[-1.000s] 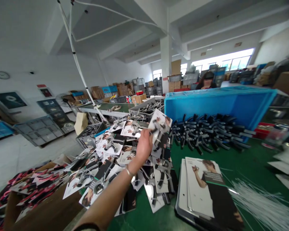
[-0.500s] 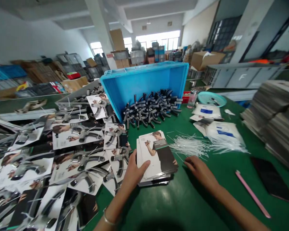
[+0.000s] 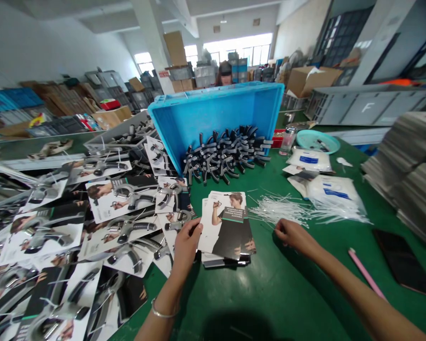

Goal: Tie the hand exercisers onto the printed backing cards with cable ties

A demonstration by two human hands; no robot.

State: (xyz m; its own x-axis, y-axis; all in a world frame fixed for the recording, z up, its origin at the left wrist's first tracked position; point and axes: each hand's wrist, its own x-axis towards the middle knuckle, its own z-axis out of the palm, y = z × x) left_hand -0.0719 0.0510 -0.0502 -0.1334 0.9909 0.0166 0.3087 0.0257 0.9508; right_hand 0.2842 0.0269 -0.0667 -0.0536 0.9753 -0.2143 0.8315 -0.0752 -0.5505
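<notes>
Left hand: fingers grasping the edge of the top card on the stack.
Right hand: loosely curled, holding nothing, beside the cable ties.

Left hand: fingers on the left edge of the card stack
Right hand: flat on the green table, beside the white ties
Blue crate: tipped, grip trainers spilling out

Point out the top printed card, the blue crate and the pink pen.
top printed card (image 3: 227, 227): head view, middle of its face.
blue crate (image 3: 213, 111): head view, inner back wall.
pink pen (image 3: 365, 273): head view, mid-shaft.
</notes>
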